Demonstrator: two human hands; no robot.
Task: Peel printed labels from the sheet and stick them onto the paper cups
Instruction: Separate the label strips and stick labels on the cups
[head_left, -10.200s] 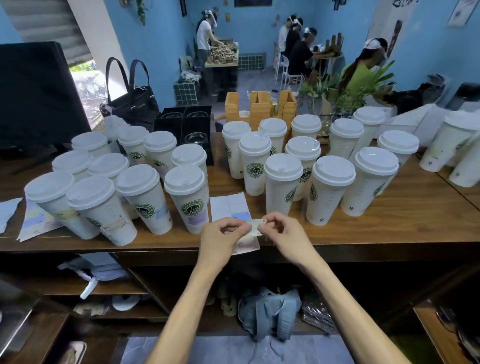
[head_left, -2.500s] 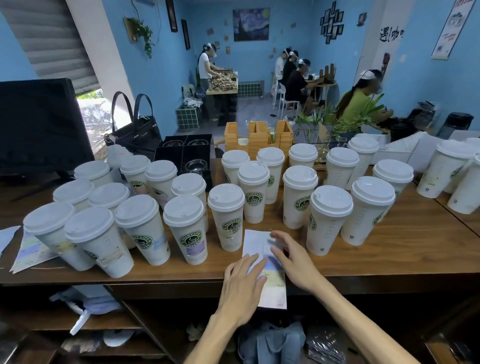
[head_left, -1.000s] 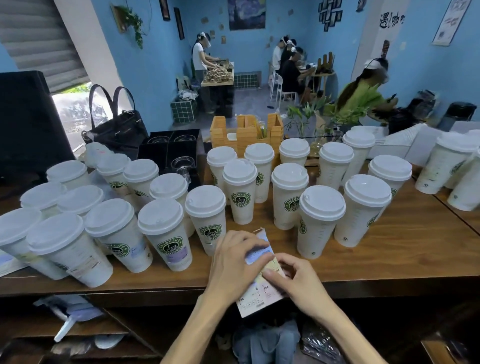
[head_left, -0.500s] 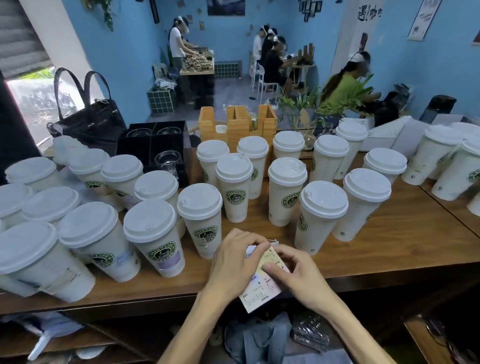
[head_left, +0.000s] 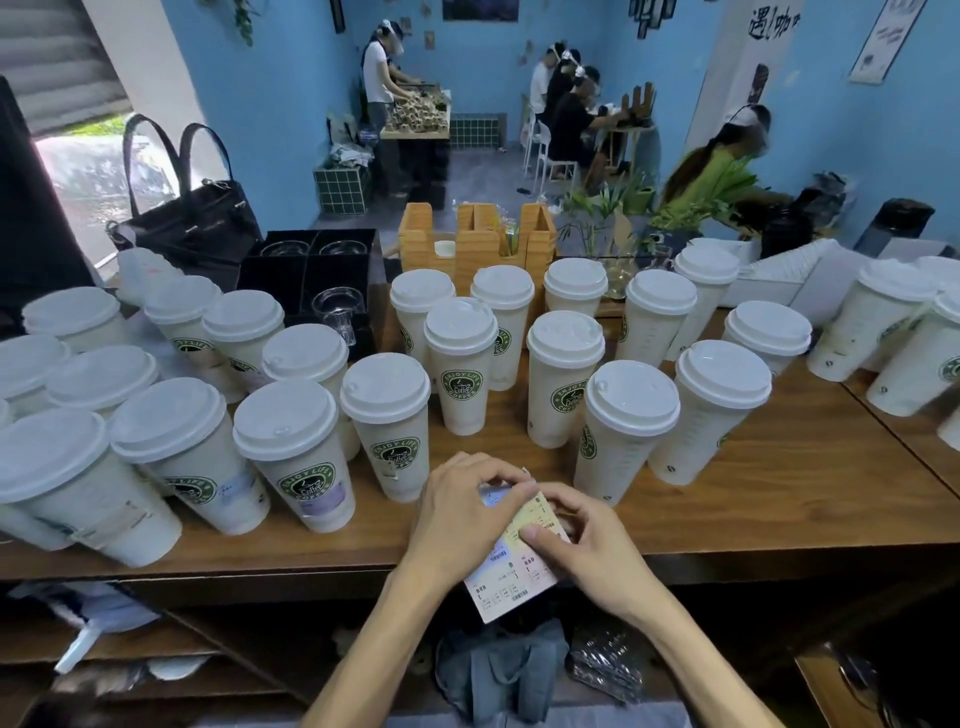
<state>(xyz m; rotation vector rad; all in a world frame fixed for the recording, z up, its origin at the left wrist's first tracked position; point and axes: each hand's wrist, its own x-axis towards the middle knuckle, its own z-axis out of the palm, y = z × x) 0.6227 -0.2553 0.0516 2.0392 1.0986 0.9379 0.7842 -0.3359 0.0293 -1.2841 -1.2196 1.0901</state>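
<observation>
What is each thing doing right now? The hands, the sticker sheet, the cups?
Left hand: grips the sheet's top.
Right hand: pinches the sheet.
Sheet: held up at the counter edge, tilted.
Cups: upright, lids on.
Left cups: labels already stuck on.
Bag: standing upright.

- Your hands, left (head_left: 457, 512) and right (head_left: 582, 540), meet over the worktop's (head_left: 779, 493) near edge, with the label sheet (head_left: 511, 577) between them.
- Lidded cups (head_left: 387, 423) stand behind and to both sides.
- A handbag (head_left: 192, 223) sits far left behind the cups.
</observation>
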